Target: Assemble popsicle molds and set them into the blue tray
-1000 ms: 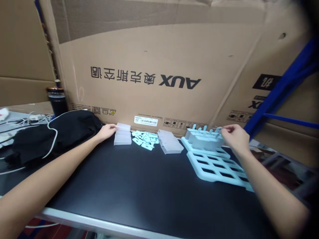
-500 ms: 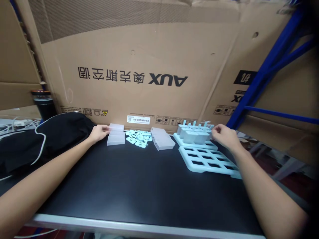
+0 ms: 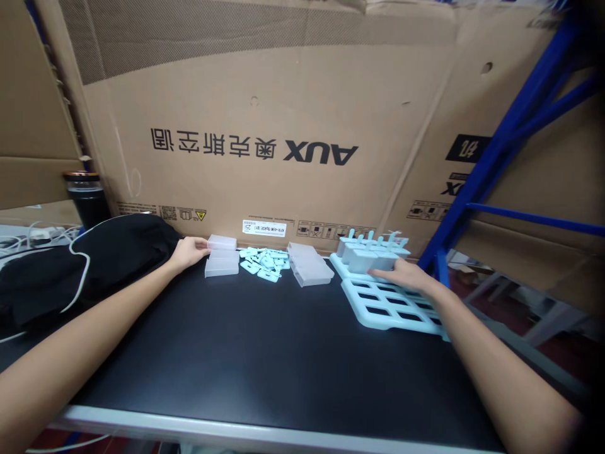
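Left hand is pinching a clear case, right hand—openness and hold unclear—is crowding moulds that sideways pressure could topple.

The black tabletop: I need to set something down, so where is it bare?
Bare: the wide middle of the tabletop, between front edge, left forearm and blue rack. Crowded: the back, where left hand, left clear boxes, blue pieces, right clear boxes, pale containers and right hand line up.

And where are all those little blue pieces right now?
In the head view, the little blue pieces lie at the back of the black table, just left of centre, between the left-hand cloudy boxes and the right-hand cloudy boxes.
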### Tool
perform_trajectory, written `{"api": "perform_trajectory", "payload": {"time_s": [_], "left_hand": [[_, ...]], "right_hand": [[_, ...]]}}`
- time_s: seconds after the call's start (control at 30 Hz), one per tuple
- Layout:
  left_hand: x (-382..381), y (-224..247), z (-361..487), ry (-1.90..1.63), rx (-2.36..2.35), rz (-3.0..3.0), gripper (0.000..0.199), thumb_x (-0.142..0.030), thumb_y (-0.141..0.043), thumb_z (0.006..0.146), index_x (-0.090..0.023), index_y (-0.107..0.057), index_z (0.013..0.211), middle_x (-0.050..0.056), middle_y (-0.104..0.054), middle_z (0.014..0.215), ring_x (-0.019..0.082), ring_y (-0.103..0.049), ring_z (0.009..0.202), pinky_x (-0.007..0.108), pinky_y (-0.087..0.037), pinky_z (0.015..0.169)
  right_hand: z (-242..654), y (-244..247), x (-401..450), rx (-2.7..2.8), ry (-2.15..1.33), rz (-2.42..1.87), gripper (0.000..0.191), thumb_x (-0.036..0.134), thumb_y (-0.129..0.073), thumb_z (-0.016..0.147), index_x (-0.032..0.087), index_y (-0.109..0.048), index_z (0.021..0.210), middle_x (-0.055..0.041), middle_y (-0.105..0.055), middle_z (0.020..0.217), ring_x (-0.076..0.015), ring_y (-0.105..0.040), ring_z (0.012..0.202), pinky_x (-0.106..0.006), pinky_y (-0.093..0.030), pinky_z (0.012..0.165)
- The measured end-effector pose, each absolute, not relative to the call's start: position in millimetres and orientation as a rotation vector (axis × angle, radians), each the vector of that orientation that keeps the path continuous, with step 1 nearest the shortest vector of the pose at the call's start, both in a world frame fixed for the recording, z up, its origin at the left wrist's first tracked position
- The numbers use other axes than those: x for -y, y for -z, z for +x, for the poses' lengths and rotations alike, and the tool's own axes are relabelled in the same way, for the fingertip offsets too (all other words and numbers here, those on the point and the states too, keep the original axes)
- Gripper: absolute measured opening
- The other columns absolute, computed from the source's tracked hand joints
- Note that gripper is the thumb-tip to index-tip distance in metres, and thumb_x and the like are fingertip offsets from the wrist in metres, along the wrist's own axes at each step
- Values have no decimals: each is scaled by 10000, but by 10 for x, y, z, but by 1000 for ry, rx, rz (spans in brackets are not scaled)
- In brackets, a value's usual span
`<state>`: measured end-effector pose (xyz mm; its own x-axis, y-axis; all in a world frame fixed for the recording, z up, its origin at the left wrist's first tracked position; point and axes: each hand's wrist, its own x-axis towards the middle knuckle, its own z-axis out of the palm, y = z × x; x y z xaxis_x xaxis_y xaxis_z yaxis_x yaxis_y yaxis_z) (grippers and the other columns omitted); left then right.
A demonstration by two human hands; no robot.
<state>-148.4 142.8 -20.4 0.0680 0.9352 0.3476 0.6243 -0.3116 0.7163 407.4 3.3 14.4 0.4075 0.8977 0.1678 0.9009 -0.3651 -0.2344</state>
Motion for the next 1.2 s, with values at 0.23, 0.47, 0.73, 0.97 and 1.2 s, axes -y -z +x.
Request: {"api": "perform_trajectory", "payload": {"time_s": [0.23, 0.47, 0.73, 0.97, 1.2], "left_hand": [[-1348, 149, -1470, -1046, -1614, 1998, 244, -295, -686, 697, -198, -750, 911, 33, -765, 926, 223, -713, 948, 278, -524, 927], [-1397, 212, -1499, -1037, -1573, 2023, 212, -293, -656, 706, -217, -708, 897, 26, -761, 911, 217, -713, 944, 302, -512, 946], [-1356, 182, -1484, -1109, -1618, 2019, 219, -249, -661, 668, -216, -616, 880, 20, -740, 864, 222, -704, 922, 330, -517, 902], [-1446, 239, -1512, -1244, -1553, 1962, 220, -273, -586, 721, -192, -582, 925, 68, -691, 990, 223, -669, 917, 370, -518, 877], [-1419, 246, -1490, -1236, -1464, 2136, 405, -426, -657, 697, -182, -531, 994, 88, -528, 1152, 222, -615, 990, 392, -490, 947]], "right_hand": [[3909, -138, 7, 1543, 73, -2525, 638, 682, -506, 733, 79, -670, 863, -207, -681, 889, -323, -656, 871, -346, -482, 679], [3776, -167, 92, 1559, 195, -2550, 604, 663, -455, 763, 101, -677, 756, -217, -682, 822, -346, -662, 870, -371, -485, 713], [3748, -183, 103, 1554, 176, -2539, 571, 654, -479, 756, 116, -666, 724, -217, -680, 801, -363, -654, 871, -374, -470, 703], [3739, -203, 119, 1570, 125, -2546, 571, 657, -458, 788, 118, -634, 714, -238, -660, 830, -347, -634, 870, -363, -434, 709], [3744, -202, 112, 1541, 106, -2535, 536, 630, -496, 778, 113, -633, 734, -228, -655, 805, -335, -624, 842, -352, -424, 683]]}}
